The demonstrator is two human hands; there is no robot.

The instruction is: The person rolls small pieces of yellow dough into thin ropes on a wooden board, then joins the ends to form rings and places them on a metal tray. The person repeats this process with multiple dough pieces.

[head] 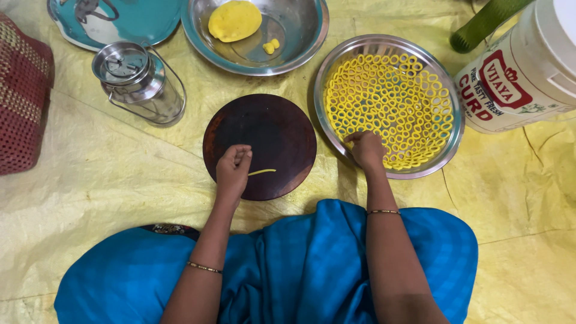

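My left hand [232, 170] rests on the left part of a round dark wooden board [270, 129], fingers curled at the end of a thin yellow dough strand [262, 172] lying on the board. My right hand [366, 149] reaches to the near left rim of a steel plate [454, 144] covered with several small yellow dough rings [390, 105], fingertips closed among the rings there. Whether a ring is pinched is hidden. A steel bowl [300, 42] behind the board holds a yellow dough ball [234, 20] and two small dough bits [271, 45].
A lidded steel can [135, 81] with a wire handle stands left of the board. A teal tray [138, 21] lies at the back left, a white plastic tub [528, 72] at the right, a red woven cloth [21, 96] at the far left. Yellow sheeting [90, 180] covers the floor.
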